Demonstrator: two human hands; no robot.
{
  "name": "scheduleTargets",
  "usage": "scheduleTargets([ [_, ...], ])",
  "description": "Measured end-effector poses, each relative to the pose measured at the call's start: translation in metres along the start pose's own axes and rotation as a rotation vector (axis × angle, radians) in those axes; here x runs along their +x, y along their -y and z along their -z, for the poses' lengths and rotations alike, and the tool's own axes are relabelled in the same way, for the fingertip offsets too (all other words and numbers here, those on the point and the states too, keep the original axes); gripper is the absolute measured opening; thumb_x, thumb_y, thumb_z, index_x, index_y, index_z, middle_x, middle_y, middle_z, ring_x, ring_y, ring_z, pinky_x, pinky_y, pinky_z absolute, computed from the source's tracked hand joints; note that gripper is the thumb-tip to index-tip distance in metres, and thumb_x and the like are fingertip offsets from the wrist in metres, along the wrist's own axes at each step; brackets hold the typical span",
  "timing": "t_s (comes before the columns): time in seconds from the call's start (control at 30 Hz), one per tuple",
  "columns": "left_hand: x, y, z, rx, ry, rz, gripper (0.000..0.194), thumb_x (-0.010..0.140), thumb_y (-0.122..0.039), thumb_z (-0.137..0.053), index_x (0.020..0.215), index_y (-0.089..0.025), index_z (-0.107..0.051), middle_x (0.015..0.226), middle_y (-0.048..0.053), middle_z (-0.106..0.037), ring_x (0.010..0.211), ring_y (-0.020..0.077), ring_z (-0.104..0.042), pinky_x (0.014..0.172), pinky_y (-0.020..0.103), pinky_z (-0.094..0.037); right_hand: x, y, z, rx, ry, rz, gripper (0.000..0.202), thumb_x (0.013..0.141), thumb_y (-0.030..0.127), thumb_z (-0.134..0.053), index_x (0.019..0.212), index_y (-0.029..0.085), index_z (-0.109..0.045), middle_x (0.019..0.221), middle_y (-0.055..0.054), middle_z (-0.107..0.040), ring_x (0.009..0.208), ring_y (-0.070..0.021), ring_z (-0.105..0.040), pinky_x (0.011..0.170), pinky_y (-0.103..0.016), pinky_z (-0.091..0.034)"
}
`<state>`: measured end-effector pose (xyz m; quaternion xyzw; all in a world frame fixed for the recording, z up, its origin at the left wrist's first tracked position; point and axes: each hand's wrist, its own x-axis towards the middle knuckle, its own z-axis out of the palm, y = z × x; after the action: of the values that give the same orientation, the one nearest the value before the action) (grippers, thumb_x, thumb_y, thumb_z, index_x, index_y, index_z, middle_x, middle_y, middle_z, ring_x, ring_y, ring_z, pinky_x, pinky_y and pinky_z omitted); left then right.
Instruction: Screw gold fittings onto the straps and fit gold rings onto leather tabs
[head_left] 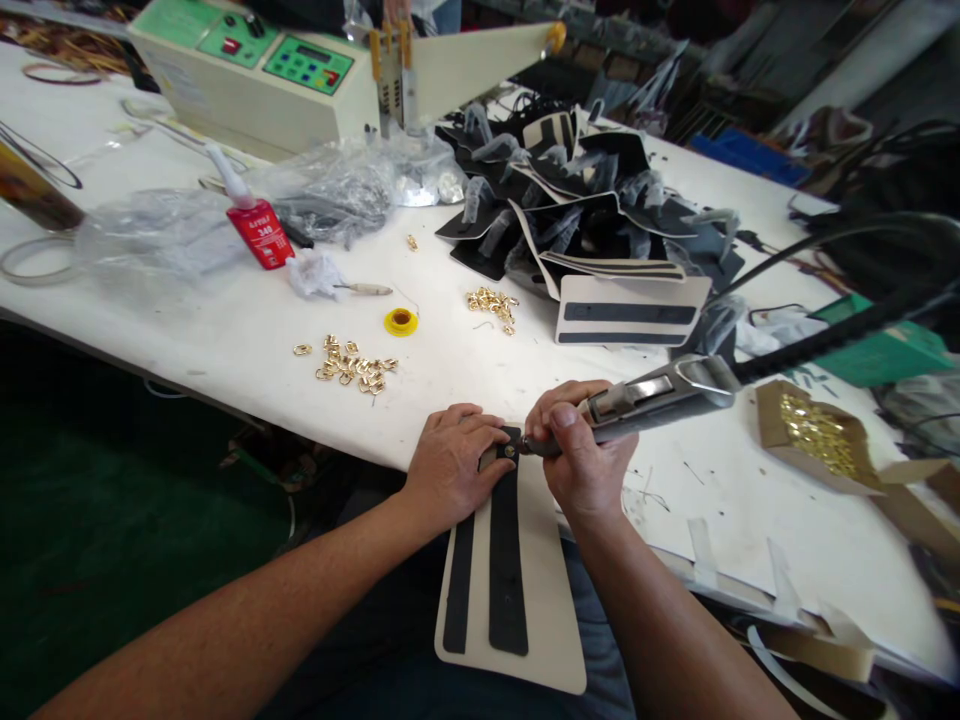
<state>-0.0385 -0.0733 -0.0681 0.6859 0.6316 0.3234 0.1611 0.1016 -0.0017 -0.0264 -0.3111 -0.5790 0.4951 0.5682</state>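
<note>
A beige panel (551, 610) with two black strips lies across my lap, its top end at the table edge. My left hand (454, 465) grips that end, fingers pressed around a small dark fitting. My right hand (581, 455) is wrapped around a grey, metal-bodied power screwdriver (664, 395) with a black cable or hose. The driver's tip meets the panel's top end beside my left fingers, at a small round metal spot. Nearest to my left hand are loose gold-coloured metal loops (356, 367); a second small pile of gold pieces (491, 303) lies farther back.
A red bottle marked 340 (259, 235), a yellow ring (401, 321) and plastic bags stand left. Behind are stacked black-and-beige panels (626, 310) and a control machine (247, 90). At right sit a carton of gold pieces (772, 425) and a green bin (892, 345).
</note>
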Motion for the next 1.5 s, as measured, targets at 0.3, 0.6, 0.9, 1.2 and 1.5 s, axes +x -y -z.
scheduleTargets([
  [0.3,0.0000,-0.0007,0.0001,0.001,0.003,-0.001,0.026,0.087,-0.032,-0.083,0.110,-0.028,-0.072,0.129,-0.004,-0.075,0.131,0.0280,-0.055,0.107,0.049,-0.043,-0.0015,0.0003,0.0010,-0.052,0.044,0.050,0.026,0.088,0.042,-0.079,0.083,0.023,-0.061,0.071,0.002,-0.059,0.060,-0.0150,-0.056,0.055,-0.031,-0.050],
  [0.6,0.0001,-0.0005,-0.0023,0.013,-0.012,-0.003,0.017,0.093,-0.035,-0.074,0.108,-0.028,-0.072,0.127,-0.002,-0.075,0.129,0.0282,-0.056,0.104,0.050,-0.044,-0.0032,0.0003,0.0016,-0.084,0.156,0.083,0.018,0.086,0.032,-0.078,0.085,0.023,-0.063,0.074,0.001,-0.062,0.063,-0.0155,-0.058,0.056,-0.031,-0.050],
  [0.9,-0.0004,-0.0013,0.0021,0.010,0.023,-0.012,0.023,0.089,-0.035,-0.081,0.110,-0.028,-0.072,0.129,-0.003,-0.075,0.130,0.0285,-0.055,0.105,0.050,-0.043,0.0031,-0.0008,-0.0030,-0.116,0.151,0.015,0.025,0.090,0.035,-0.072,0.075,0.022,-0.057,0.063,0.003,-0.057,0.055,-0.0136,-0.052,0.051,-0.029,-0.043],
  [1.2,-0.0006,-0.0042,0.0027,0.021,0.021,0.012,0.021,0.089,-0.034,-0.080,0.109,-0.029,-0.073,0.128,-0.002,-0.076,0.129,0.0294,-0.056,0.105,0.050,-0.044,-0.0049,-0.0026,0.0001,-0.093,0.127,0.073,0.032,0.087,0.047,-0.079,0.079,0.023,-0.059,0.070,0.002,-0.061,0.060,-0.0151,-0.056,0.056,-0.031,-0.047],
  [1.5,-0.0003,-0.0048,0.0039,0.030,0.024,0.018,0.026,0.088,-0.033,-0.081,0.111,-0.028,-0.072,0.129,0.001,-0.074,0.129,0.0292,-0.057,0.104,0.049,-0.045,0.0024,-0.0020,-0.0020,-0.097,0.199,-0.045,0.034,0.087,0.047,-0.079,0.076,0.022,-0.060,0.063,0.003,-0.059,0.054,-0.0143,-0.054,0.050,-0.029,-0.043],
])
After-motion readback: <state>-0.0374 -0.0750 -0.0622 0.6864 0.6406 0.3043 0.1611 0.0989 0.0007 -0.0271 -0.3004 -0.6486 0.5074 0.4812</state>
